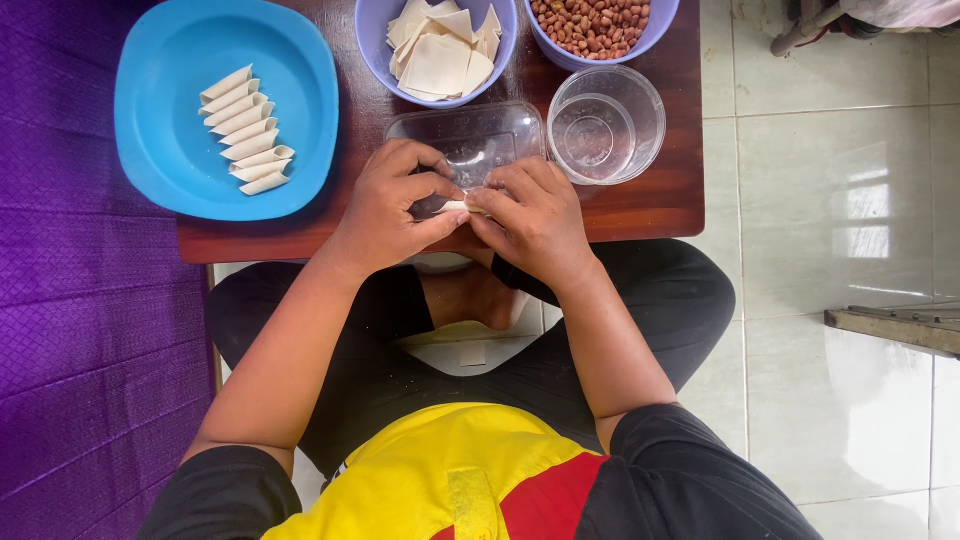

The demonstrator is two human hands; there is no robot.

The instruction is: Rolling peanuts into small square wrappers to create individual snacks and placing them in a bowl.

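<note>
Bright, even daylight, sharp focus throughout, window glare on the floor tiles (pixel 850 210) at right

— Where does the one view look from?

— From the person's head, facing almost straight down over lap and crossed legs.

— How near?

— Close: the hands (pixel 465 205) sit just above the middle, and the desk (pixel 640 205) fills the top, its far edge cut off.

— What lies at the sides?

— A purple mat (pixel 80 330) on the left and a tiled floor (pixel 830 200) on the right.
</note>
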